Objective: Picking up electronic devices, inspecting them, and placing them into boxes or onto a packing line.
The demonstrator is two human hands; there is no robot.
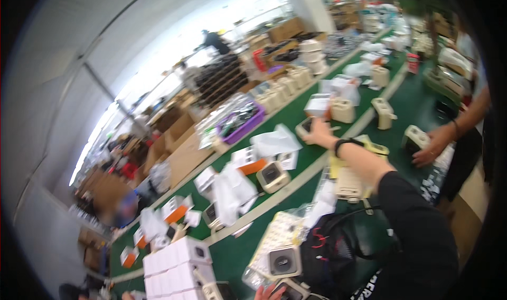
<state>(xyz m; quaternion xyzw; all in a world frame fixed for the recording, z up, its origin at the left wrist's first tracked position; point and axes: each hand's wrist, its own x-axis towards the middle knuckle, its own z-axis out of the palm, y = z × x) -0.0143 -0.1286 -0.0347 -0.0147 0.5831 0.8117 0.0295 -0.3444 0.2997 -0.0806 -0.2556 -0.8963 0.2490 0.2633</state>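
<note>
My right arm stretches far out across the green belt, and my right hand point(318, 133) grips a small cream box-shaped device with a dark face point(303, 127). That hand covers part of the device. Low at the frame's bottom edge, the fingers of my left hand point(269, 293) close on the edge of another cream device with a dark front point(291, 289); the rest of this hand is cut off. Just above it lies a cream device with a round dark grille point(283, 261). A black bag point(330, 247) sits beside my right sleeve.
White boxes point(177, 268) are stacked at lower left. Opened white-and-orange cartons point(248, 160) and paper point(275, 140) lie along the green belt point(296, 181). A purple bin point(243, 126) stands beyond. At right, a co-worker's hand point(435, 144) holds a cream device point(416, 138).
</note>
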